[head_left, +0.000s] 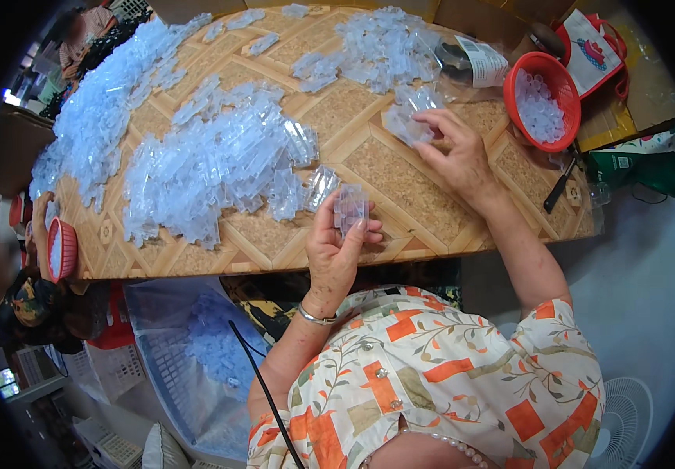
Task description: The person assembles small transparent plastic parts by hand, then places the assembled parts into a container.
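Note:
My left hand (336, 242) is closed around a clear flat plastic piece (351, 205), held upright between thumb and fingers near the table's front edge. Whether it is a single piece or several stacked, I cannot tell. Just beyond those fingers lie more shiny clear pieces (284, 194), at the edge of a large loose pile (220, 156). My right hand (463, 156) reaches over the table with thumb and forefinger apart. Its fingertips are at a small group of clear plastic pieces (412, 109); whether they touch it is unclear.
A red basket (511, 98) of small clear parts stands at the right, beside a black-handled tool (560, 187). More clear pieces heap at the far side (388, 47) and left (103, 117). Below the table is a lined crate (157, 344). Another person's arm (40, 227) shows at left.

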Tool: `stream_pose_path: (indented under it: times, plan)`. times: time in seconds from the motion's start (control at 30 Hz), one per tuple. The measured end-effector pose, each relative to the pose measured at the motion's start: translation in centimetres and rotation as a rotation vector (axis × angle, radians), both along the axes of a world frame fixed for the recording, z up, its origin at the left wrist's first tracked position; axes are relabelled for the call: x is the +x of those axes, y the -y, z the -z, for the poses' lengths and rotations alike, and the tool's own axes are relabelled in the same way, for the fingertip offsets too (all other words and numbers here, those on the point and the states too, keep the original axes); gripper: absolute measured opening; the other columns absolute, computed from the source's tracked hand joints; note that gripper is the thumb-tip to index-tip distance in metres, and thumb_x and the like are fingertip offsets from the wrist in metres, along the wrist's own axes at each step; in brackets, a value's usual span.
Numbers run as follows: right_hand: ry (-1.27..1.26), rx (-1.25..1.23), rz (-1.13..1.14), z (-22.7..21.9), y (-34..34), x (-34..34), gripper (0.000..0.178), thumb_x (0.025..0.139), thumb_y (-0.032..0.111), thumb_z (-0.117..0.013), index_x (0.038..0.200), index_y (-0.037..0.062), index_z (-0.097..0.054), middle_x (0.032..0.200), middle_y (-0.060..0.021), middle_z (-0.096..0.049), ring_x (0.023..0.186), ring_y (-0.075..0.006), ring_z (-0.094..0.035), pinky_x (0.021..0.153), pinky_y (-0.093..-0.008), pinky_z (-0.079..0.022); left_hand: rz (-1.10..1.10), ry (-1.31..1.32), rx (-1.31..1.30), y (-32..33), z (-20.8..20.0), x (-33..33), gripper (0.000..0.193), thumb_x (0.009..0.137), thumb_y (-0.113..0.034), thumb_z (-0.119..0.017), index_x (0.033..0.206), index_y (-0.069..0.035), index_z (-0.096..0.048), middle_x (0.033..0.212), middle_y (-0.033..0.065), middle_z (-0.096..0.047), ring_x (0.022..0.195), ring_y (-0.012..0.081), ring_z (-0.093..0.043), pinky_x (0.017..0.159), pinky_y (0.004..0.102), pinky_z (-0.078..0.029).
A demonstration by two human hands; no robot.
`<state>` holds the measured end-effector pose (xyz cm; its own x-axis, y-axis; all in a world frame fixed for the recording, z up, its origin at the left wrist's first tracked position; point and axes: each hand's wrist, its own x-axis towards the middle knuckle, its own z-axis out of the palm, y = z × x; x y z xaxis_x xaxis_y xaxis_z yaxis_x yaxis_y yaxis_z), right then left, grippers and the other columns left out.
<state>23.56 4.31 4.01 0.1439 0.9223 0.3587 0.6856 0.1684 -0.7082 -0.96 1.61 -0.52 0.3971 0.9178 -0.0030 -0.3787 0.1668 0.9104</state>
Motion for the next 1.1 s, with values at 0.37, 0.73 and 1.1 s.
stream_pose_path:
  times: [0.37,0.73,1.1]
  plan:
    - [-0.518,-0.302,-0.214,0.4,6.3,-1.2,0.048,0.087,-0.004,-0.055,0.134,0.0045,-0.056,0.113,-0.0087,-0.066,0.106,-0.0147,-0.063,0.093,-0.0299,-0.050,-0.001,-0.051,0.030,-0.1,-0.7,0.3,0.048,0.099,0.000,-0.054,0.144,0.002,-0.036,0.123,0.0220,-0.062,0.096,0.0197,-0.068,0.079,0.0298,-0.060]
    - [-0.306,-0.546,-0.275,0.0,3.9,1.1,0.038,0.086,0.006,-0.060,0.124,0.0027,-0.064,0.087,-0.0008,-0.066,0.078,-0.0061,-0.059,0.073,-0.0223,-0.049,0.000,-0.046,-0.006,0.0,-0.5,0.2,0.052,0.097,0.001,-0.057,0.144,0.002,-0.034,0.120,0.0186,-0.062,0.094,0.0175,-0.068,0.079,0.0284,-0.060]
    - [-0.591,-0.274,-0.081,2.3,4.3,1.9,0.031,0.092,0.006,-0.067,0.122,0.0002,-0.065,0.096,0.0027,-0.063,0.085,-0.0031,-0.057,0.079,-0.0193,-0.050,0.000,-0.067,0.009,0.0,-0.6,0.2,0.054,0.097,0.002,-0.057,0.145,0.002,-0.034,0.119,0.0185,-0.063,0.094,0.0172,-0.067,0.079,0.0285,-0.059]
